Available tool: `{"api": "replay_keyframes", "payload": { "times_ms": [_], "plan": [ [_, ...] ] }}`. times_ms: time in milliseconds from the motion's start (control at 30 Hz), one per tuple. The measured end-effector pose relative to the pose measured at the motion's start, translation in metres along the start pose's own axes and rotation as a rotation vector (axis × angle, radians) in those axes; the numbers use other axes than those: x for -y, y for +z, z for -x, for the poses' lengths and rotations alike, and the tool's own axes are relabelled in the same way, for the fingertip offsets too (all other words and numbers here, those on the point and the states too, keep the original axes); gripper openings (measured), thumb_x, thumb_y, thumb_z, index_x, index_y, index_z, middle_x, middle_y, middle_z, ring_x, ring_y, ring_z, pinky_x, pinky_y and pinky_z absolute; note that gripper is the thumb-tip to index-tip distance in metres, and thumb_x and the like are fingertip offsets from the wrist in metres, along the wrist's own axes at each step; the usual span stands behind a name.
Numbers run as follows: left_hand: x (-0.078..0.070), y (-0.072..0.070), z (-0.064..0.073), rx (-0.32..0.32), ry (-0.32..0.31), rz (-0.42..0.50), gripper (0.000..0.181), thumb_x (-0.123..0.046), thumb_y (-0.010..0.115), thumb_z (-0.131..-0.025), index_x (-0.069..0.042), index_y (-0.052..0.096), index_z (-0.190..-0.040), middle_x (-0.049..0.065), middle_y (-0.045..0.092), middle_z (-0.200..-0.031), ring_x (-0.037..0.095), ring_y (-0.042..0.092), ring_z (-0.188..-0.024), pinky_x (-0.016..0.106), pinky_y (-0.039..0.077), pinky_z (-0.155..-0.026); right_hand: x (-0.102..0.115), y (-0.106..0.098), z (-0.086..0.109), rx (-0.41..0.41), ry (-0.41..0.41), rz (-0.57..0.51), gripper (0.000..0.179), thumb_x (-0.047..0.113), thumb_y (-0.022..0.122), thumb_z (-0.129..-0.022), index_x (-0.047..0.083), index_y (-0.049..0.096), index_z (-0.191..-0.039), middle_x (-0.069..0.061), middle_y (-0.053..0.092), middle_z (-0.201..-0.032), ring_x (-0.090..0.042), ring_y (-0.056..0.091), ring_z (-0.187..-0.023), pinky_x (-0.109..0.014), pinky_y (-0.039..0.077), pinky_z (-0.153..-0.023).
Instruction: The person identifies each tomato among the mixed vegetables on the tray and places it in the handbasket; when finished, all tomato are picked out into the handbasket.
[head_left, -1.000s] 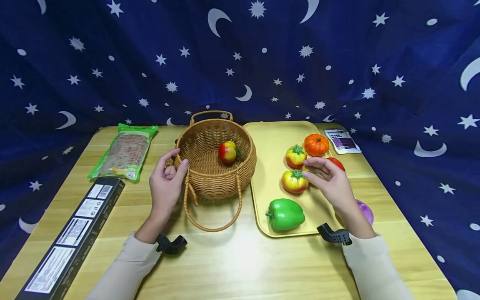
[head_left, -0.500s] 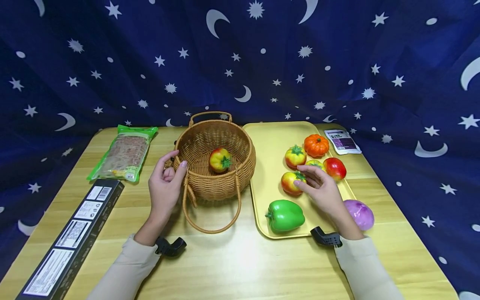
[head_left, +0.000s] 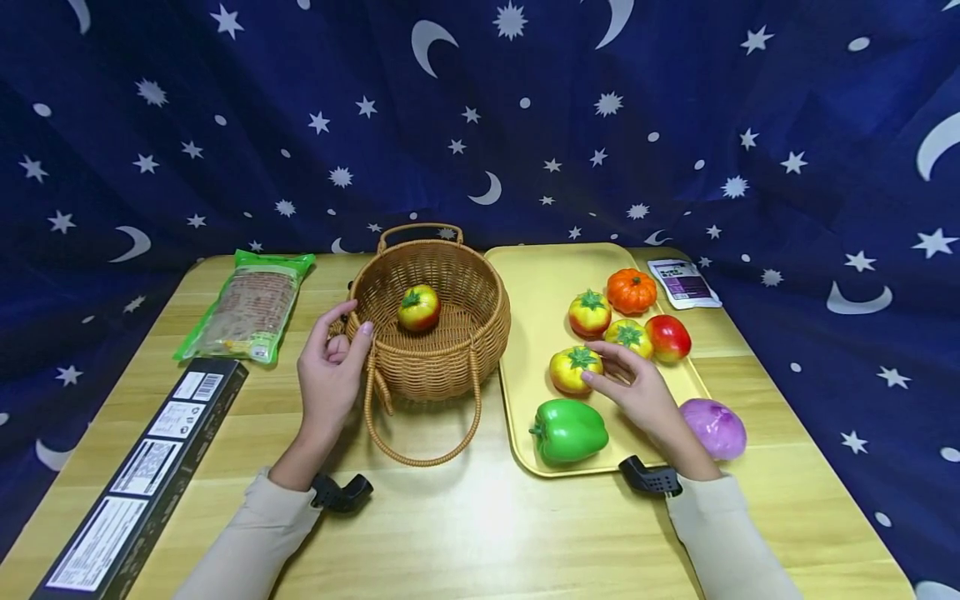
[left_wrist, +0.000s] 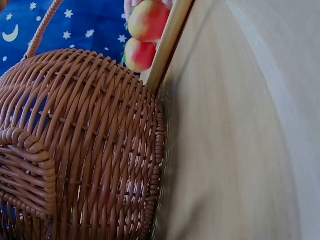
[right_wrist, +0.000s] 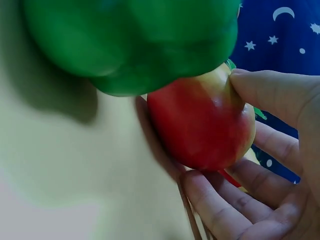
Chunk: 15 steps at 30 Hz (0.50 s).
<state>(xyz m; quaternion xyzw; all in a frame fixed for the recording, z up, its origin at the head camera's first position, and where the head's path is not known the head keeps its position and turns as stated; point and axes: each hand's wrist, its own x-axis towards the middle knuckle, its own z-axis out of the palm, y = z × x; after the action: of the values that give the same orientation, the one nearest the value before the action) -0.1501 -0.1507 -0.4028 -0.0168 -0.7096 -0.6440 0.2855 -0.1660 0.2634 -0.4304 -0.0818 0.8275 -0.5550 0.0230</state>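
Fingers of our right hand [head_left: 633, 387] curl around the nearest tomato [head_left: 573, 369] on the yellow tray [head_left: 536, 275], thumb over its top and fingertips [right_wrist: 210, 200] under its far side in the right wrist view, so the hold looks set but the fruit seems to sit on the tray. Our left hand [head_left: 330, 367] rests against the rim of the wicker basket [head_left: 431, 333], fingers loosely bent along the weave, steadying it; one tomato in the basket [head_left: 418, 307] lies just past those fingers. To lift well, we judge that we should close evenly on both sides of the round, smooth skin and rise straight, since the green pepper [head_left: 568, 429] sits just below our fingers and two more tomatoes [head_left: 628, 333] and a red apple [head_left: 667, 337] crowd just above them. Keeping the left hand firm on the rim should stop the light basket sliding.
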Motion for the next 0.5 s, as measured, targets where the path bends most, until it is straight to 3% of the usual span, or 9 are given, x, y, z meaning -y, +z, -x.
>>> {"api": "replay_keyframes", "payload": {
  "times_ms": [233,500],
  "plan": [
    [-0.023,0.003,0.004,0.008,0.013,0.010,0.037,-0.005,0.069,-0.097,0.003,0.062,-0.133,-0.006,0.027,-0.057,0.006,0.026,-0.049,0.022,0.022,-0.045,-0.004,-0.001,0.001,-0.011,0.019,-0.061,0.053,0.019,0.074,-0.096,0.004,0.055,-0.143,-0.016,0.054,-0.144,-0.023,0.055,-0.126,-0.016,0.043,-0.100],
    [-0.028,0.004,0.005,0.008,0.003,0.009,0.037,-0.003,0.069,-0.096,0.005,0.062,-0.132,-0.005,0.029,-0.057,0.004,0.028,-0.050,0.020,0.022,-0.046,-0.002,0.000,0.002,-0.031,0.020,-0.060,0.053,0.020,0.075,-0.096,0.005,0.056,-0.143,-0.015,0.056,-0.142,-0.017,0.056,-0.122,-0.015,0.043,-0.099]
  ]
}}
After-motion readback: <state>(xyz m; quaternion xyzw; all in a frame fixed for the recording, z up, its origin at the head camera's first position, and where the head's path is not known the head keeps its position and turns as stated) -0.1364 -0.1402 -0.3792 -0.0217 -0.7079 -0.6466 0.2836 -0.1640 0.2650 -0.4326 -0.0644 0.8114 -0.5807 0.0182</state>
